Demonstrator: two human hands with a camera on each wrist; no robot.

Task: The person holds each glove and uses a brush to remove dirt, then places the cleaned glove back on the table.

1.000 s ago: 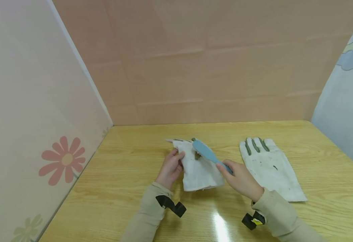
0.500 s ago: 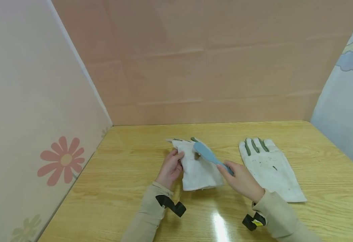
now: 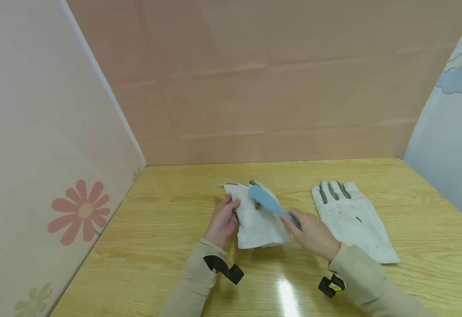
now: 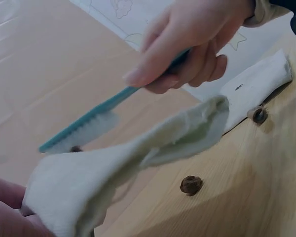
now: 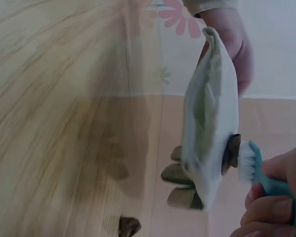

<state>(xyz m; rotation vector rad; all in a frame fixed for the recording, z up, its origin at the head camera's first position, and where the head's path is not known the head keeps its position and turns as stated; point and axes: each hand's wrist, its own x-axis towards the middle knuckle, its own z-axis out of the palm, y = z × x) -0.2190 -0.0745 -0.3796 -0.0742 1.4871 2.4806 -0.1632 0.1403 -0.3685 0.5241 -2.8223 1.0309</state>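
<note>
My left hand (image 3: 224, 222) holds a white work glove (image 3: 259, 229) by its left side, thumb on top, above the table. The glove has green between its fingers; its cuff gapes toward me. A brown clump (image 5: 231, 152) sticks to the glove's face. My right hand (image 3: 314, 232) grips the handle of a light blue brush (image 3: 265, 200). White bristles (image 5: 246, 162) face the glove, right beside the clump; whether they touch it I cannot tell. The left hand's lower fingers are hidden behind the glove in the left wrist view.
A second white glove (image 3: 355, 224), with green finger strips and dark specks, lies flat on the table at the right. Brown clumps (image 4: 191, 185) lie on the wooden table (image 3: 167, 220). A brown wall (image 3: 278, 101) stands behind, with pale panels at both sides.
My right hand and the brush have shifted slightly left across the held glove. The left hand and the glove stay nearly in place, and the glove on the table lies as before.
</note>
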